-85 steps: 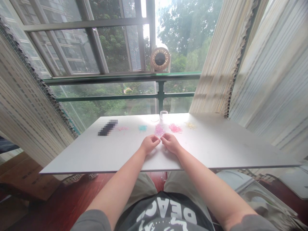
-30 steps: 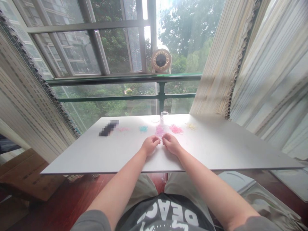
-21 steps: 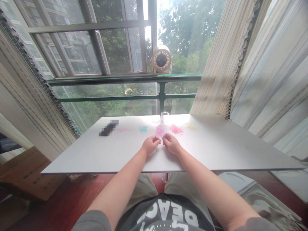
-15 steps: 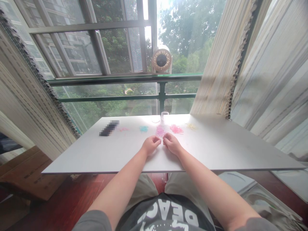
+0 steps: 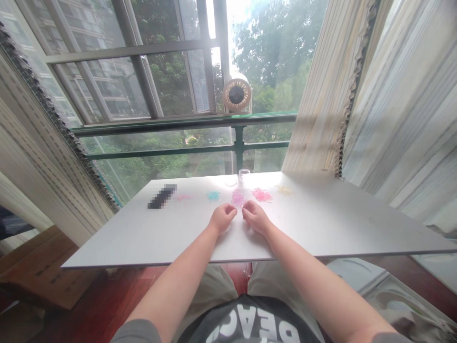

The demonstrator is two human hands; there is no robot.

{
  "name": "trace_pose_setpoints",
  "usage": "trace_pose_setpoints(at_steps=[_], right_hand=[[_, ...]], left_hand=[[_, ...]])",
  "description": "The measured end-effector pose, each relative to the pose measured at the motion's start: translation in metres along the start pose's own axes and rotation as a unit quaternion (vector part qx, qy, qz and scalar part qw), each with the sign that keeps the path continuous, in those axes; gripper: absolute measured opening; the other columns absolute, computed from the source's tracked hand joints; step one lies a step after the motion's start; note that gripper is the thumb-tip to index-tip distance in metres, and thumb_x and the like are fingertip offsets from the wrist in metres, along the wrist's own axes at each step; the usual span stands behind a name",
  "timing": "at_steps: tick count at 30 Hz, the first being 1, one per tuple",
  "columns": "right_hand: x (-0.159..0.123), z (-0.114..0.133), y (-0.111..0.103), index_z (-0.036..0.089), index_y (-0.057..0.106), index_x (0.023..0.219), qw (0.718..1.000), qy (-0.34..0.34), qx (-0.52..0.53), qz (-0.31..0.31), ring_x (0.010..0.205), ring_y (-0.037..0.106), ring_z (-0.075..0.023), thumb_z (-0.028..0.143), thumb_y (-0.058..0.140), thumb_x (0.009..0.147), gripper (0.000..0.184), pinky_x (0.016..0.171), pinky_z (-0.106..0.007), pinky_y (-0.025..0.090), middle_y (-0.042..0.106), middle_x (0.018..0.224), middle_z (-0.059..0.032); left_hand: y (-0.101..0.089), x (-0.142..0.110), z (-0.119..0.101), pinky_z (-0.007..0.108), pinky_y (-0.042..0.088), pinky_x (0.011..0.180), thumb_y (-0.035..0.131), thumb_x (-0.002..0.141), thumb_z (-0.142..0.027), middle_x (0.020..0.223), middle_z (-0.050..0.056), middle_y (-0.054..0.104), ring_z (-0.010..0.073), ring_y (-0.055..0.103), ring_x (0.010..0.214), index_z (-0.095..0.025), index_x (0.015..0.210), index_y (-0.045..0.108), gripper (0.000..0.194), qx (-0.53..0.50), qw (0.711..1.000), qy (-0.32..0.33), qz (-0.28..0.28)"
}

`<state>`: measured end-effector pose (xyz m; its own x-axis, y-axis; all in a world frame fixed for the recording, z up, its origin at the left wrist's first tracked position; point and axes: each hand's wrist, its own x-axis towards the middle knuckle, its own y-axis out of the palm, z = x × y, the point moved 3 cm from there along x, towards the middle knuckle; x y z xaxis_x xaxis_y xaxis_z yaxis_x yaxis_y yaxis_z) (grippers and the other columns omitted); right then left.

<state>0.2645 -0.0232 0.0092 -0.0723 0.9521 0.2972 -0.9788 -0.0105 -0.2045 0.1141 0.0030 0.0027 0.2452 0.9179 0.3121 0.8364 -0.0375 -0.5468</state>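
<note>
My left hand (image 5: 223, 217) and my right hand (image 5: 255, 216) rest close together at the middle of the white table (image 5: 171, 238), a small gap between them. Both have curled fingers pinched toward the thumbs; anything between the fingertips is too small to make out. Just beyond them lies a purple-pink pile of thin bands or strands (image 5: 237, 197). To its right are a bright pink pile (image 5: 262, 195) and a pale yellow pile (image 5: 284, 190). A turquoise pile (image 5: 213, 195) and a sparse pink pile (image 5: 183, 197) lie to the left.
A clear round container (image 5: 244, 175) stands at the table's far edge, with a clear disc, perhaps its lid (image 5: 231, 183), beside it. A dark pixelated object (image 5: 162, 196) lies at the left. A small round fan (image 5: 237, 94) is by the window railing (image 5: 178, 125).
My hands have drawn slightly apart, the left shifting a little left. The view has tilted slightly, so the scene sits lower. The piles look unchanged.
</note>
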Motion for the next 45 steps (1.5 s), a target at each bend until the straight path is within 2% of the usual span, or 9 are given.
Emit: trace_pose_setpoints(at_steps=[3,7,11,15,20,26,30,37,45], right_hand=[[0.000,0.002,0.001,0.021,0.043,0.071,1.000,-0.001,-0.003,0.005,0.037,0.042,-0.0080,0.024,0.047,0.073,0.006,0.042,-0.022,0.035,0.051,0.052,0.0066],[0.000,0.003,0.002,0.020,0.045,0.072,1.000,0.005,-0.003,0.002,0.037,0.041,-0.0075,0.022,0.047,0.072,0.003,0.043,-0.022,0.036,0.052,0.052,0.0067],[-0.001,0.003,0.002,0.019,0.047,0.072,1.000,0.015,0.000,-0.003,0.038,0.041,-0.0070,0.021,0.049,0.071,0.003,0.043,-0.021,0.036,0.052,0.053,0.0063],[0.000,0.002,0.001,0.019,0.047,0.072,1.000,0.015,-0.002,-0.004,0.039,0.042,-0.0073,0.021,0.049,0.071,0.003,0.042,-0.021,0.036,0.052,0.054,0.0059],[0.000,0.000,0.000,0.020,0.047,0.073,1.000,0.014,-0.008,0.005,0.040,0.043,-0.0077,0.022,0.050,0.071,0.004,0.041,-0.020,0.036,0.052,0.054,0.0055],[-0.002,0.003,-0.001,0.020,0.046,0.072,1.000,0.019,-0.017,0.008,0.041,0.043,-0.0076,0.022,0.049,0.072,0.004,0.043,-0.021,0.037,0.052,0.055,0.0054],[-0.003,0.005,-0.001,0.020,0.047,0.072,0.999,0.025,-0.020,0.006,0.041,0.044,-0.0083,0.022,0.049,0.072,0.003,0.042,-0.021,0.037,0.052,0.055,0.0053],[-0.003,0.004,-0.001,0.020,0.047,0.073,0.999,0.027,-0.020,0.009,0.040,0.044,-0.0084,0.023,0.050,0.072,0.005,0.040,-0.021,0.038,0.052,0.056,0.0051],[-0.002,0.003,-0.001,0.020,0.047,0.073,1.000,0.019,-0.023,0.009,0.041,0.044,-0.0081,0.023,0.050,0.073,0.004,0.042,-0.021,0.038,0.052,0.056,0.0052]], left_hand=[[-0.012,0.006,0.004,0.027,0.048,0.068,0.055,0.076,-0.034,0.079,0.004,0.070,0.0172,0.063,0.072,-0.018,0.081,0.066,0.020,0.042,0.999,-0.011,-0.010],[-0.039,0.016,0.016,0.029,0.048,0.071,0.056,0.075,-0.032,0.081,0.005,0.071,0.0195,0.064,0.076,-0.018,0.081,0.067,0.018,0.116,0.992,-0.032,-0.024],[-0.068,0.031,0.031,0.030,0.047,0.075,0.056,0.075,-0.028,0.082,0.006,0.071,0.0214,0.064,0.080,-0.019,0.082,0.067,0.016,0.192,0.979,-0.062,-0.035],[-0.086,0.047,0.043,0.030,0.046,0.074,0.056,0.073,-0.026,0.083,0.008,0.071,0.0230,0.064,0.082,-0.019,0.082,0.068,0.016,0.254,0.963,-0.087,-0.038],[-0.091,0.058,0.049,0.029,0.046,0.075,0.058,0.071,-0.025,0.087,0.007,0.072,0.0229,0.064,0.084,-0.021,0.082,0.070,0.017,0.306,0.946,-0.102,-0.032],[-0.091,0.064,0.048,0.030,0.046,0.081,0.058,0.071,-0.021,0.096,0.006,0.072,0.0238,0.063,0.092,-0.023,0.087,0.073,0.022,0.330,0.940,-0.090,0.009],[-0.102,0.067,0.049,0.032,0.045,0.086,0.059,0.071,-0.020,0.103,0.006,0.070,0.0256,0.062,0.098,-0.023,0.091,0.073,0.024,0.341,0.936,-0.083,0.032],[-0.120,0.067,0.056,0.030,0.045,0.086,0.062,0.069,-0.022,0.103,0.005,0.071,0.0252,0.062,0.097,-0.026,0.090,0.073,0.024,0.363,0.925,-0.086,0.073],[-0.117,0.064,0.061,0.034,0.042,0.089,0.058,0.074,-0.023,0.101,0.007,0.069,0.0275,0.058,0.103,-0.027,0.085,0.073,0.019,0.398,0.909,-0.089,0.086]])
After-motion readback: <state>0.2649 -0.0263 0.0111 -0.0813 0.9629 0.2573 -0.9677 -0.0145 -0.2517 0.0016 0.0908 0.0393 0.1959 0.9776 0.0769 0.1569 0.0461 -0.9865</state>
